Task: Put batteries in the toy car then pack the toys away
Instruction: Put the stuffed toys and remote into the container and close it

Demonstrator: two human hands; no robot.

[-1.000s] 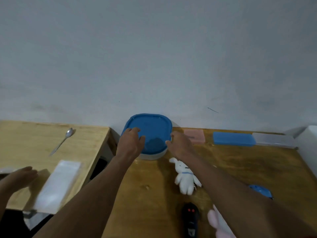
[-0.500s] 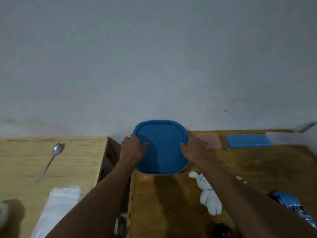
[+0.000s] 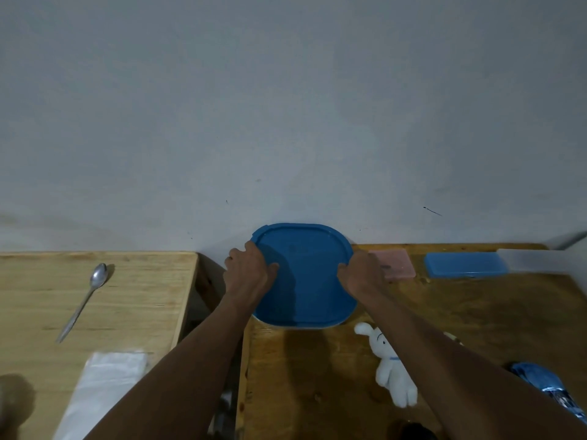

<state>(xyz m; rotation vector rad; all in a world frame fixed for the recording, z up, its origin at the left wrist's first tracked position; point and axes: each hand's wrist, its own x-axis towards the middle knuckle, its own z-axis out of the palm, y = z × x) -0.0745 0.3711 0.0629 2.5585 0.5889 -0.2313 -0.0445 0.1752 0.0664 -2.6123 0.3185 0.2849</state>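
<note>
A person's left hand (image 3: 246, 271) and right hand (image 3: 362, 274) grip opposite edges of a blue-lidded container (image 3: 305, 281), each thumb laid on the lid and the fingers curled over the rim. The container sits at the far left corner of a dark wooden table (image 3: 317, 376), against a pale wall; whether it rests on the wood or is held just above it cannot be told. Just in front of the container and to its right lies a white plush rabbit (image 3: 392, 373), partly crossed by the right forearm. Farther right of the container and nearer the camera, the blue toy car (image 3: 546, 385) lies at the frame's edge. Directly right of the container, along the wall, are a pink box (image 3: 397, 265), then a blue case (image 3: 465, 264). Left of the container, across a gap, a lighter table (image 3: 38, 296) carries a metal spoon (image 3: 84, 300) and a clear plastic bag (image 3: 101, 389).
</note>
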